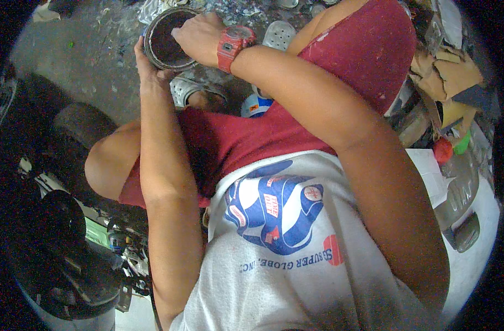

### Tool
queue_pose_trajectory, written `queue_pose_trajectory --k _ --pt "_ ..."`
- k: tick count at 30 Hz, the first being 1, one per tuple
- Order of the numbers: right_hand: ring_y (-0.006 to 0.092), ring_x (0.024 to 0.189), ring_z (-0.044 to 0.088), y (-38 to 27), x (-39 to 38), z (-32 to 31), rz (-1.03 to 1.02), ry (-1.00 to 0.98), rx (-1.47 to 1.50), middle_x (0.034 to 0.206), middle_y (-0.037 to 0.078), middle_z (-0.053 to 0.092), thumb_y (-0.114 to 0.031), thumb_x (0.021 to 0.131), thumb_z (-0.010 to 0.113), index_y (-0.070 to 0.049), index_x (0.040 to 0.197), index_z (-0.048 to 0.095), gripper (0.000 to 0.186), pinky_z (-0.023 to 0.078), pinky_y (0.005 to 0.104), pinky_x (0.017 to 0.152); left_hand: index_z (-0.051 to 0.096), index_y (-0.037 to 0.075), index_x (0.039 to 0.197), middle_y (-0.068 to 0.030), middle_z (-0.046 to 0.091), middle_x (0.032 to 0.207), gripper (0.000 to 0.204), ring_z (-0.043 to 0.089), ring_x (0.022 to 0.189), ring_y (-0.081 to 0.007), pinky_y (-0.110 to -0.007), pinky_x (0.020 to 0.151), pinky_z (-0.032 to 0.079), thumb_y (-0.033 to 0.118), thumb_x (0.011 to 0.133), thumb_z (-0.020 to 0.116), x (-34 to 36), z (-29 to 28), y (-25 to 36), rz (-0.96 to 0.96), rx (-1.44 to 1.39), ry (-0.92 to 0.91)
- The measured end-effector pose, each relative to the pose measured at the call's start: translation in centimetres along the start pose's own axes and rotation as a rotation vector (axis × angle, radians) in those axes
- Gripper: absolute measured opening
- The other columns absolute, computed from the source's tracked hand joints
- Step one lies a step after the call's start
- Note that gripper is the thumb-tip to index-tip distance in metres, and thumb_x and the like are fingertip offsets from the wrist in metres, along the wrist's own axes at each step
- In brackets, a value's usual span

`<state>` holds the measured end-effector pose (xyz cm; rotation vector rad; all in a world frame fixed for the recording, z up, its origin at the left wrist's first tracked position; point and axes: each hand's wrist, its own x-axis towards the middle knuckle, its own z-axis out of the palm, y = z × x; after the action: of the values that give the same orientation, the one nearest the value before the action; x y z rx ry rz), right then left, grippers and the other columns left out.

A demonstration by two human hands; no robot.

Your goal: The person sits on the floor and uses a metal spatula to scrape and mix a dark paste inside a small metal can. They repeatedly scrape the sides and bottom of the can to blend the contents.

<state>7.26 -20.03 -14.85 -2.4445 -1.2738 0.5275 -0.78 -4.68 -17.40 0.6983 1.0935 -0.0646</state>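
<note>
A round open can (162, 38) with a dark inside and a greyish rim is at the top of the head view, ahead of my knees. My left hand (147, 65) is wrapped around the can's near left side, with fingers on its outer wall. Over the can's opening is my right hand (199, 37), a red watch (235, 44) on its wrist. Its fingers are bent and pressed together, pointing down into the can. Whatever they may hold is hidden.
Grey clogs (278, 36) are on my feet on the paint-spotted floor (108, 55). A white and blue container (256, 105) sits between my legs. Torn cardboard (448, 77) and scraps lie at the right. Dark clutter (70, 259) stands at the lower left.
</note>
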Motion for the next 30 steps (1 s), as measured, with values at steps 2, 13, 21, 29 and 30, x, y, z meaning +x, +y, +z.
queue_pose_trajectory --k 2,13,21,29,30 --pt "0.0385 0.097 0.083 0.1 0.8 0.6 0.022 0.008 -0.019 0.098 0.019 0.083 -0.014 0.095 0.068 -0.008 0.103 0.083 0.019 0.065 0.0533 0.081 0.066 0.012 0.151 -0.0202 0.069 0.151 0.077 0.066 0.137 -0.0464 -0.075 0.112 0.052 0.068 0.105 0.041 -0.2 0.3 -0.1 0.006 0.009 0.002" --pt "0.0431 0.101 0.081 -0.4 1.8 2.7 0.157 -0.327 0.192 0.104 0.027 0.081 -0.013 0.090 0.071 -0.002 0.103 0.087 0.023 0.066 0.0525 0.088 0.071 0.010 0.143 -0.0154 0.076 0.140 0.064 0.074 0.124 -0.0399 -0.061 0.104 0.062 0.058 0.105 0.052 2.5 -2.2 -0.9 0.025 -0.128 -0.036" --pt "0.0374 0.093 0.082 1.4 3.7 5.5 0.034 -0.539 0.252 0.096 0.023 0.081 -0.018 0.087 0.073 -0.006 0.101 0.087 0.024 0.064 0.0465 0.080 0.070 0.009 0.145 -0.0158 0.076 0.142 0.065 0.071 0.130 -0.0380 -0.059 0.112 0.056 0.057 0.108 0.049 1.9 -0.3 -0.5 0.011 -0.026 -0.064" --pt "0.0355 0.096 0.083 0.7 1.2 3.0 0.517 -0.042 0.545 0.097 0.020 0.083 -0.016 0.091 0.072 -0.007 0.100 0.087 0.020 0.065 0.0487 0.087 0.071 0.011 0.145 -0.0171 0.073 0.145 0.066 0.070 0.130 -0.0431 -0.069 0.110 0.054 0.061 0.106 0.050 1.3 -0.2 0.1 -0.055 -0.093 -0.059" --pt "0.0367 0.097 0.083 0.6 0.7 2.4 0.388 -0.066 0.391 0.099 0.021 0.083 -0.015 0.091 0.072 -0.007 0.101 0.087 0.020 0.065 0.0501 0.088 0.071 0.011 0.146 -0.0171 0.073 0.146 0.067 0.069 0.131 -0.0433 -0.070 0.110 0.054 0.061 0.107 0.048 1.3 -0.3 0.2 -0.052 -0.091 -0.034"
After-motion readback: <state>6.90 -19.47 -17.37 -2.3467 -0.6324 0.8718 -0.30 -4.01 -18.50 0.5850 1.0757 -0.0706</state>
